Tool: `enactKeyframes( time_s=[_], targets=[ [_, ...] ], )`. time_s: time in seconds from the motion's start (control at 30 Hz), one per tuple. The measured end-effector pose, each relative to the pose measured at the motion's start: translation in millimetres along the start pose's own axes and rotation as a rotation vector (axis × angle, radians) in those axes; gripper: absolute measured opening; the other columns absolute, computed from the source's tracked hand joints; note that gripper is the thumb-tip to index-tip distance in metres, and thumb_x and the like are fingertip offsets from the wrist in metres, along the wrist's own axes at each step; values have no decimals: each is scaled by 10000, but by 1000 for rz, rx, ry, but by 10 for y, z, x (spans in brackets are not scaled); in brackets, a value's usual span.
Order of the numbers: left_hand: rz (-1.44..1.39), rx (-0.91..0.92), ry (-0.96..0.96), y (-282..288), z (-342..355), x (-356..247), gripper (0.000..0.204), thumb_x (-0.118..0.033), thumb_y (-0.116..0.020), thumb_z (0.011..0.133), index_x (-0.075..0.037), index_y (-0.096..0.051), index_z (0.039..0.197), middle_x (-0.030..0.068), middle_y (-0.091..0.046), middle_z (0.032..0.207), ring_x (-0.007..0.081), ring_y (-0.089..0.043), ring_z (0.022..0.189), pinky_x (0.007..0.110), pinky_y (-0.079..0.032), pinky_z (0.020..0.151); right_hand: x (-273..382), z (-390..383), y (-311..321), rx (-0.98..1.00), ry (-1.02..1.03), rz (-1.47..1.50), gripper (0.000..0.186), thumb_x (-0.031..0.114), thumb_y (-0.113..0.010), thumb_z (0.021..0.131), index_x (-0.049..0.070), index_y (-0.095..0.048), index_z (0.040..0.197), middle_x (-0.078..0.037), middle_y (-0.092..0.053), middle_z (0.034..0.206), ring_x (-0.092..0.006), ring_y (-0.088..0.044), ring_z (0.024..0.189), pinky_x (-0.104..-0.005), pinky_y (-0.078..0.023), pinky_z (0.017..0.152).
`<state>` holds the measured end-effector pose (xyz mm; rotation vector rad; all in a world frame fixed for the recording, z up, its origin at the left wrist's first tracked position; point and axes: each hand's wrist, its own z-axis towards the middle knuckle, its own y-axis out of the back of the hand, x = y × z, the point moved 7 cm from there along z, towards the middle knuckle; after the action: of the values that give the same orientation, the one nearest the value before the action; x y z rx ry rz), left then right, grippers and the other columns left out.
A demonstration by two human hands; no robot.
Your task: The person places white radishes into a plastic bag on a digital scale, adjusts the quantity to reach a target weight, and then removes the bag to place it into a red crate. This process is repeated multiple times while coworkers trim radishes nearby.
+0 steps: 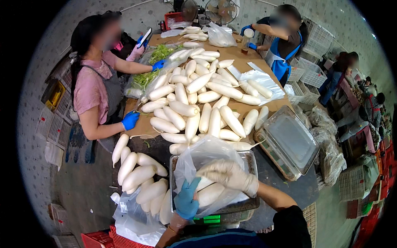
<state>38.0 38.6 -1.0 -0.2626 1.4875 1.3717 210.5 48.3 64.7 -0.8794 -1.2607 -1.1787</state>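
Observation:
Below me, a clear plastic bag [215,151] lies on a metal tray [255,202], with white daikon radishes [210,193] inside it. My left hand [187,200], in a blue glove, is closed on the near left side of the bag, its fingertips against a daikon. From the right, my right hand [231,175], in a whitish glove, reaches across the bag. Its fingers curl over the plastic, and their tips are partly hidden. Just past the tray, a large heap of daikon [182,108] covers the table, and more daikon [140,177] lie to the left.
A second metal tray [289,140] rests tilted at the right. Across the left side stands a person [97,87] in blue gloves holding a phone [144,37]. Another person [285,45] at far right holds a jar [247,39]. Red crates [99,239] sit near my left; fans [221,10] stand behind.

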Motion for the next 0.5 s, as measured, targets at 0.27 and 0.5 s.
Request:
enactKeyframes(
  time_s=[0.27,0.5],
  targets=[
    [-89,-90,33,128,197,-10,489,-80,-537,820,-134,-605,1301,141,-591,854,278,-586,714,367,-481,753,208,282,203,-170,-88,-71,231,170,-602,951,-19,-706,869,-84,-700,839,-156,-636,766,-301,-508,726],
    [-213,-66,16,187,245,-74,503,-32,-510,834,-116,-584,1324,101,-535,812,233,-533,725,324,-444,715,2081,6,356,-181,688,103,143,125,-683,867,26,-645,772,-78,-690,819,-182,-642,720,-280,-514,713]
  ],
)
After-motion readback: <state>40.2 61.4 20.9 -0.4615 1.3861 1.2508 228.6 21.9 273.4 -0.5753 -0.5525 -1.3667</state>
